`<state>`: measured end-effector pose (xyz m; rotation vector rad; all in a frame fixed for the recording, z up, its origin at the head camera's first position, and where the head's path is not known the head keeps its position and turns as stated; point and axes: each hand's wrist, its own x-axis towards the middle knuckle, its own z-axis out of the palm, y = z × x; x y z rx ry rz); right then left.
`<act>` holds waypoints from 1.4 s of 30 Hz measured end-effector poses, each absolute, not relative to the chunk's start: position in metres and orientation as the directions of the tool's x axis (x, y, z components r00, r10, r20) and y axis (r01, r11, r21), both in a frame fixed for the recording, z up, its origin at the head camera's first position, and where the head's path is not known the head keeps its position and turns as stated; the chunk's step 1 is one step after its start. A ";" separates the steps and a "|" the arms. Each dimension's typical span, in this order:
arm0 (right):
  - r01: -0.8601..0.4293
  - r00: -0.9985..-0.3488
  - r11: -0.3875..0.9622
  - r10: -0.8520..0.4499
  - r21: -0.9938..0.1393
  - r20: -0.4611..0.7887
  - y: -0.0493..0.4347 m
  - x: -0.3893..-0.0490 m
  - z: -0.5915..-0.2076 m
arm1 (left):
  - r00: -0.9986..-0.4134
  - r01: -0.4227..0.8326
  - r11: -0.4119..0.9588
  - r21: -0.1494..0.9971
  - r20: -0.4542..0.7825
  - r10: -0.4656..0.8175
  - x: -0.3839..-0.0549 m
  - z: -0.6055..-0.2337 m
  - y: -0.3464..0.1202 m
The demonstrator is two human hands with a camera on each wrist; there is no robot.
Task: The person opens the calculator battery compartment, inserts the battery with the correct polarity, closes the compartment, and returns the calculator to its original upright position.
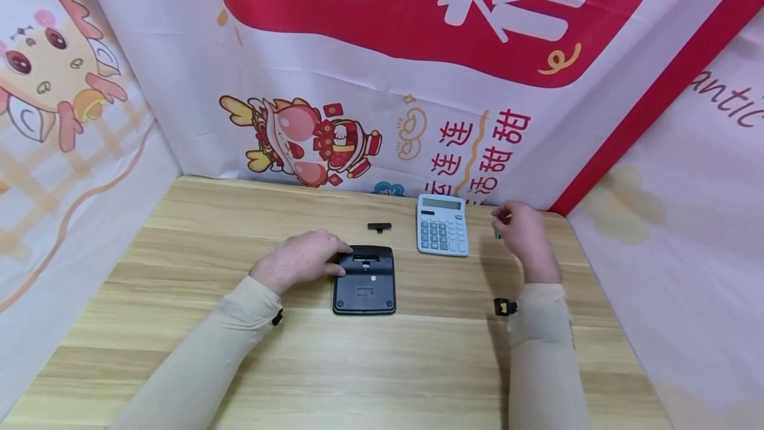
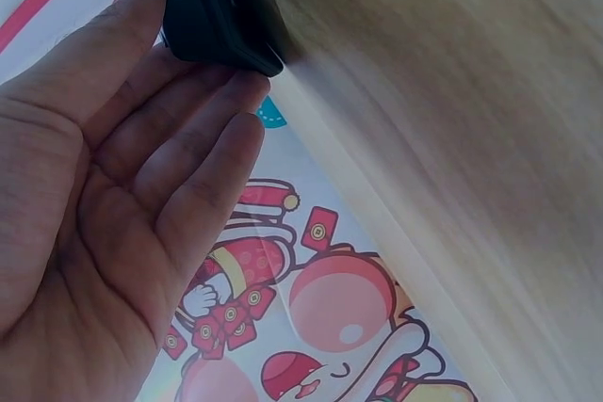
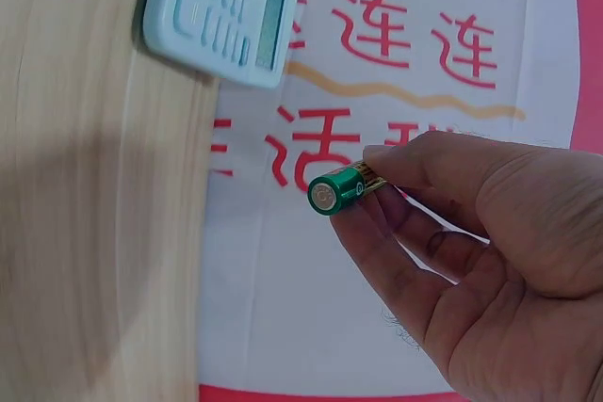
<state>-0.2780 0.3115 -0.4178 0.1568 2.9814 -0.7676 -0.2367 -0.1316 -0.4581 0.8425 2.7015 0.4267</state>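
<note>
A black calculator [image 1: 365, 294] lies face down on the wooden table, with a battery recess [image 1: 366, 258] uncovered near its far edge. My left hand [image 1: 307, 259] grips its left side; in the left wrist view the thumb [image 2: 122, 30] is on one face and the fingertips touch the other side. Beyond the calculator lies a small black battery cover [image 1: 379, 226]. My right hand [image 1: 520, 234], raised over the table's right part, pinches a green battery [image 3: 337, 191] between thumb and fingers. One flat metal end of the battery faces the right wrist camera.
A light blue calculator [image 1: 442, 225] lies face up between the black one and my right hand. The table [image 1: 358, 370] ends at a printed cloth backdrop [image 1: 382, 71] behind, with more cloth along both sides.
</note>
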 end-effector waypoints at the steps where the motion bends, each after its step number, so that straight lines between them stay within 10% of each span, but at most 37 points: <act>1: 0.103 -0.994 0.872 0.076 -0.478 -0.077 0.308 -0.278 -0.417 | -0.791 0.505 0.786 0.357 -0.174 0.587 -0.237 -0.458 -0.132; 42: -0.289 -0.957 0.843 -0.241 -0.454 0.161 0.197 -0.257 -0.414 | -0.789 0.518 0.792 0.324 -0.176 0.588 -0.236 -0.456 -0.129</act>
